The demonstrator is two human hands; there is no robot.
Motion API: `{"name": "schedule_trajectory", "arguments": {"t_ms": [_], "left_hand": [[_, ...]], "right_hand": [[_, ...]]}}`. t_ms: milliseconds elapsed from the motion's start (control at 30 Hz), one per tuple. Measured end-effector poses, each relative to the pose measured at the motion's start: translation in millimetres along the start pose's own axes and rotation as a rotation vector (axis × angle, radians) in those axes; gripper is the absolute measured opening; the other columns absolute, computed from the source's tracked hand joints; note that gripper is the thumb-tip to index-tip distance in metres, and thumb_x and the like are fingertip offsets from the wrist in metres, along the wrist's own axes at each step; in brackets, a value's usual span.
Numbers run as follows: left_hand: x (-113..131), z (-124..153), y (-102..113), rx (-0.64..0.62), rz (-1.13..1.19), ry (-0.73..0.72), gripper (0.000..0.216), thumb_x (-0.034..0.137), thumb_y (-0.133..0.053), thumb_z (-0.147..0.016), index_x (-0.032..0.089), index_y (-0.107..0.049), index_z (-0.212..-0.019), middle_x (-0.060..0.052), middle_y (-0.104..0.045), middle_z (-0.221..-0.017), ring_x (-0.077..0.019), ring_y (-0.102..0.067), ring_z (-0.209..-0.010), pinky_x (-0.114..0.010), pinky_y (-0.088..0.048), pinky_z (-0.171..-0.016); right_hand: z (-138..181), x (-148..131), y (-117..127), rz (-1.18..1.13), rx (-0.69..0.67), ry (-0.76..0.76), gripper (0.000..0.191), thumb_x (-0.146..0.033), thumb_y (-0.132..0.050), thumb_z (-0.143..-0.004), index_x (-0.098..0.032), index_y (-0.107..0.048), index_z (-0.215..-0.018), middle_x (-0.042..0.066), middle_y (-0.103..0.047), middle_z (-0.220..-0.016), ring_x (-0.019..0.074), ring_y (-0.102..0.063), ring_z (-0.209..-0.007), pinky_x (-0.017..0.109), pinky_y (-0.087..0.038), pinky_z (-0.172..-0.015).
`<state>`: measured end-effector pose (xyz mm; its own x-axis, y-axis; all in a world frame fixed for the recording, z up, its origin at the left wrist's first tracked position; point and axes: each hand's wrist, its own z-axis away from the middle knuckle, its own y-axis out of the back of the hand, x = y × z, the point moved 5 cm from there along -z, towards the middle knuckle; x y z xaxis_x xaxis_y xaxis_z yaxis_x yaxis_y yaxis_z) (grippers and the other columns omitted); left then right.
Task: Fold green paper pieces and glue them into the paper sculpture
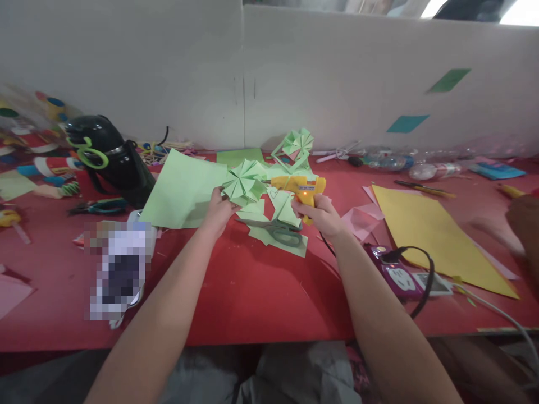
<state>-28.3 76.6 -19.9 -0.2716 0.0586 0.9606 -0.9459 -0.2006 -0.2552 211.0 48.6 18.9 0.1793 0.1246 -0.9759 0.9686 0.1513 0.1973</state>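
Note:
In my left hand (222,210) is a folded green paper rosette (244,182), its pleats fanned out from the centre. My right hand (322,214) is wrapped round the handle of a yellow hot glue gun (297,184), whose small light glows orange. The gun's nozzle points left and reaches the rosette's right edge; whether it touches is hard to tell. Below them, grey-green scissors (280,229) lie over green paper scraps (290,247). Behind stands another pleated green paper piece (298,143). A green sheet (185,191) lies to the left of the rosette.
On the left are a black bottle (115,163), pliers (101,207) and a blurred-out phone-like object (122,275). To the right lie yellow paper (438,235), a purple power strip (391,275) with cords, and plastic bottles (433,170). Another person's arm (522,224) rests at the right edge.

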Motion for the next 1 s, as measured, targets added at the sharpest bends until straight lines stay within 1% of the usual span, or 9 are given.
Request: {"name": "schedule_trajectory", "arguments": {"t_ms": [167, 367, 567, 733, 833, 1000], "left_hand": [[1.2, -0.1, -1.5, -0.027, 0.045, -0.001, 0.039, 0.004, -0.061, -0.073, 0.021, -0.045, -0.105, -0.010, -0.065, -0.116, -0.0191, -0.068, -0.101, -0.042, -0.053, -0.099], [2.9, 0.7, -2.9, -0.031, 0.085, 0.006, 0.040, 0.004, -0.063, -0.071, 0.021, -0.046, -0.104, -0.010, -0.063, -0.120, -0.0189, -0.068, -0.101, -0.042, -0.052, -0.099], [1.8, 0.3, -2.4, -0.027, 0.063, 0.005, 0.040, 0.004, -0.062, -0.071, 0.021, -0.046, -0.104, -0.010, -0.065, -0.115, -0.0207, -0.068, -0.103, -0.044, -0.052, -0.099], [-1.6, -1.3, -0.9, -0.018, 0.021, 0.009, 0.043, 0.000, -0.055, -0.069, 0.021, -0.046, -0.106, -0.009, -0.066, -0.110, -0.0205, -0.068, -0.102, -0.042, -0.053, -0.099], [-1.3, -0.8, -1.4, -0.031, 0.023, 0.002, 0.043, 0.001, -0.055, -0.069, 0.021, -0.045, -0.106, -0.010, -0.066, -0.111, -0.0205, -0.068, -0.100, -0.043, -0.053, -0.098], [-0.9, 0.0, -0.7, -0.021, 0.021, 0.017, 0.047, 0.000, -0.056, -0.065, 0.022, -0.046, -0.105, -0.009, -0.066, -0.111, -0.0217, -0.067, -0.105, -0.043, -0.052, -0.100]], "right_hand": [[-0.7, 0.4, 0.7, 0.017, -0.001, 0.017, 0.037, -0.050, -0.074, -0.071, -0.019, -0.055, -0.064, -0.001, -0.050, -0.059, 0.0118, -0.044, -0.058, 0.029, -0.033, -0.055], [-0.4, 2.3, 1.8, 0.013, 0.022, 0.011, 0.035, -0.048, -0.074, -0.070, -0.019, -0.055, -0.066, -0.001, -0.051, -0.061, 0.0121, -0.045, -0.059, 0.028, -0.034, -0.056], [0.3, 0.4, -1.0, -0.006, 0.002, 0.039, 0.033, -0.047, -0.073, -0.072, -0.019, -0.057, -0.067, -0.001, -0.050, -0.061, 0.0117, -0.044, -0.058, 0.028, -0.034, -0.056], [0.5, -0.6, -1.3, -0.002, 0.006, 0.038, 0.035, -0.048, -0.073, -0.072, -0.019, -0.055, -0.064, -0.002, -0.049, -0.059, 0.0114, -0.042, -0.057, 0.028, -0.032, -0.055], [0.7, -1.2, -1.2, 0.015, 0.000, 0.030, 0.036, -0.048, -0.072, -0.073, -0.020, -0.053, -0.062, -0.001, -0.048, -0.059, 0.0112, -0.041, -0.056, 0.028, -0.031, -0.054], [0.1, -1.6, -1.3, 0.021, -0.028, 0.051, 0.040, -0.049, -0.071, -0.076, -0.020, -0.051, -0.059, -0.002, -0.046, -0.058, 0.0112, -0.040, -0.056, 0.029, -0.030, -0.055]]}}
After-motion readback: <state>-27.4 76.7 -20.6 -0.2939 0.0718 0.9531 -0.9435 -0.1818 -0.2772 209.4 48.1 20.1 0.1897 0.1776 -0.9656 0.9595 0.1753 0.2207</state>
